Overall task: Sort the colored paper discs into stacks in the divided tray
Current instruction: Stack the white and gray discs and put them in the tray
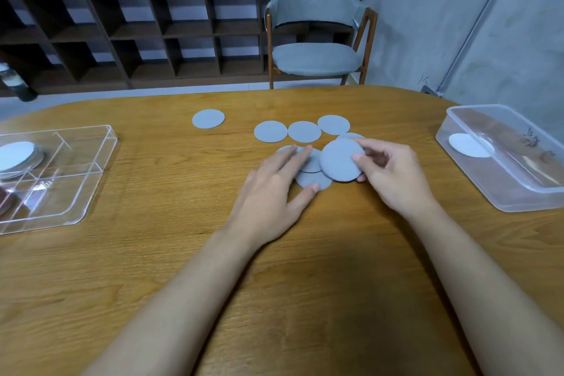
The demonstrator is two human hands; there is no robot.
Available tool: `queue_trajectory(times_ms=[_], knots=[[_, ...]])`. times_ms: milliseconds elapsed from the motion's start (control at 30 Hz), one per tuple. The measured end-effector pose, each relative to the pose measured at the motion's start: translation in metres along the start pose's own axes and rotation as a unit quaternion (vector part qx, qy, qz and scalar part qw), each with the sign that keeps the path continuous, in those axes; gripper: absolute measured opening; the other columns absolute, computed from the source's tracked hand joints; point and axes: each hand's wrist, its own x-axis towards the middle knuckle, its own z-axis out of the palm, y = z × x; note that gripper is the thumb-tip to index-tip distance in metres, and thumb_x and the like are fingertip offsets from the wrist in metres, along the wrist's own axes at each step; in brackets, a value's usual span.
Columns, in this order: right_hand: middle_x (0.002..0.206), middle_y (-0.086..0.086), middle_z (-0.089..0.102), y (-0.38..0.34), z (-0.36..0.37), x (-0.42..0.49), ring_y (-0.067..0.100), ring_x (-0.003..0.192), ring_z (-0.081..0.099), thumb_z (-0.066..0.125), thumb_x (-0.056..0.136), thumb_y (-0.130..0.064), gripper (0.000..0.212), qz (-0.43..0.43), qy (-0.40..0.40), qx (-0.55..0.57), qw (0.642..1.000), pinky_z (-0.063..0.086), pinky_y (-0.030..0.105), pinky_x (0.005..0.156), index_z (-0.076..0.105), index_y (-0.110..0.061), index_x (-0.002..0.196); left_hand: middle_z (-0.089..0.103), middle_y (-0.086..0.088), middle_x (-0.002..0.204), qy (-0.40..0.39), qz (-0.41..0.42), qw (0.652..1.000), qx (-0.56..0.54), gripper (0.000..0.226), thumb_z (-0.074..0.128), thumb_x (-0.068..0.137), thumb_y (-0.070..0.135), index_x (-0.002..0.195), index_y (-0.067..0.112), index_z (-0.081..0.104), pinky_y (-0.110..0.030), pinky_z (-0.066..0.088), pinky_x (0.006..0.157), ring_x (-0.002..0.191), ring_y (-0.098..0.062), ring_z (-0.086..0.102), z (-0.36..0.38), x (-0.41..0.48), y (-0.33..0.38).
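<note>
Gathering greys, table (183, 253) middle. Right hand (393, 174) pinches grey disc (340, 160); left hand (271, 192) flat on loose discs (314, 181). Next: pile rest, carry to divided tray (103, 168), left edge.

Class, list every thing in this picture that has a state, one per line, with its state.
Left hand, open, fingers pressing overlapping grey discs.
Right hand, pinching a grey disc at its edge.
Divided tray, lidless, a white-topped stack in one compartment.
Clear container, lidless, one white disc inside.
Loose grey discs, flat on the table.
Chair, unoccupied.
</note>
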Motion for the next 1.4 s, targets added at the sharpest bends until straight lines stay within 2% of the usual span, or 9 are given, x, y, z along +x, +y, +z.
queue_trajectory(times_ms=[100, 267, 367, 533, 767, 933, 1067, 1300, 1400], knots=[[0.107, -0.013, 0.075, 0.001, -0.001, 0.000, 0.017, 0.082, 0.073, 0.063, 0.099, -0.011, 0.031, 0.002, 0.030, 0.007, 1.000, 0.060, 0.027, 0.069, 0.074, -0.029, 0.122, 0.032, 0.005, 0.168, -0.053, -0.007, 0.997, 0.059, 0.059, 0.043, 0.103, 0.060, 0.157, 0.038, 0.038, -0.038, 0.024, 0.125, 0.156, -0.015, 0.026, 0.004, -0.003, -0.001], [0.098, -0.010, 0.077, 0.001, 0.004, 0.000, 0.016, 0.070, 0.073, 0.063, 0.099, -0.012, 0.030, 0.011, 0.028, -0.011, 0.999, 0.063, 0.033, 0.074, 0.074, -0.029, 0.122, 0.061, 0.010, 0.137, 0.018, -0.004, 1.000, 0.025, 0.039, 0.062, 0.096, 0.052, 0.130, 0.032, 0.066, -0.042, 0.049, 0.103, 0.127, -0.015, 0.058, -0.002, -0.004, -0.004], [0.098, -0.012, 0.076, -0.003, 0.004, -0.003, 0.009, 0.064, 0.070, 0.063, 0.100, -0.013, 0.030, 0.009, 0.021, -0.017, 1.000, 0.062, 0.027, 0.072, 0.074, -0.028, 0.123, 0.066, 0.015, 0.117, 0.035, -0.004, 0.999, 0.038, 0.037, 0.068, 0.090, 0.057, 0.118, 0.032, 0.069, -0.042, 0.053, 0.093, 0.111, -0.012, 0.063, -0.007, -0.006, -0.006], [0.101, -0.018, 0.073, -0.009, 0.007, -0.007, -0.004, 0.066, 0.066, 0.062, 0.100, -0.011, 0.031, 0.002, 0.015, -0.017, 1.000, 0.052, 0.011, 0.061, 0.072, -0.024, 0.127, 0.069, 0.011, 0.107, 0.033, 0.018, 0.998, 0.046, 0.051, 0.073, 0.083, 0.065, 0.118, 0.028, 0.075, -0.041, 0.053, 0.087, 0.098, -0.018, 0.065, -0.012, -0.006, -0.011], [0.103, -0.014, 0.076, -0.011, 0.010, -0.010, 0.014, 0.069, 0.074, 0.064, 0.099, -0.015, 0.033, 0.000, 0.013, -0.006, 1.000, 0.059, 0.024, 0.076, 0.071, -0.026, 0.130, 0.068, 0.006, 0.095, 0.099, 0.145, 0.984, 0.022, 0.014, 0.062, 0.103, 0.027, 0.105, 0.018, 0.072, -0.036, 0.054, 0.073, 0.087, -0.017, 0.064, -0.018, -0.012, -0.003], [0.109, -0.008, 0.077, -0.015, 0.015, -0.014, 0.013, 0.067, 0.072, 0.064, 0.099, -0.010, 0.034, -0.019, -0.029, 0.042, 0.999, 0.055, 0.017, 0.068, 0.070, -0.022, 0.131, 0.070, 0.013, 0.079, 0.185, 0.015, 0.973, -0.134, 0.004, 0.072, 0.096, 0.014, 0.093, 0.014, 0.076, -0.014, 0.045, 0.068, 0.068, -0.010, 0.059, -0.021, -0.011, 0.005], [0.104, -0.003, 0.078, -0.017, 0.019, -0.019, 0.014, 0.066, 0.075, 0.063, 0.100, -0.013, 0.034, -0.027, -0.087, 0.038, 0.995, 0.054, 0.020, 0.075, 0.070, -0.023, 0.132, 0.073, 0.005, 0.072, 0.168, -0.109, 0.951, -0.233, 0.003, 0.077, 0.092, 0.017, 0.089, 0.018, 0.076, -0.026, 0.057, 0.071, 0.065, -0.012, 0.065, -0.015, -0.009, 0.001], [0.132, -0.015, 0.067, -0.023, 0.023, -0.023, 0.015, 0.077, 0.078, 0.050, 0.108, -0.017, 0.035, -0.041, -0.145, 0.019, 0.988, 0.056, 0.032, 0.091, 0.063, -0.030, 0.138, 0.074, 0.010, 0.077, 0.148, -0.139, 0.955, -0.217, 0.016, 0.085, 0.084, 0.025, 0.100, 0.022, 0.081, -0.020, 0.055, 0.073, 0.065, -0.005, 0.068, -0.012, -0.008, 0.000], [0.129, -0.004, 0.070, -0.025, 0.024, -0.024, 0.015, 0.082, 0.078, 0.050, 0.108, -0.019, 0.037, -0.035, -0.160, 0.030, 0.986, 0.055, 0.031, 0.094, 0.060, -0.026, 0.142, 0.074, 0.012, 0.079, 0.151, -0.149, 0.954, -0.213, 0.014, 0.087, 0.082, 0.030, 0.092, 0.023, 0.080, -0.019, 0.053, 0.071, 0.063, -0.003, 0.067, -0.013, -0.007, 0.000]])
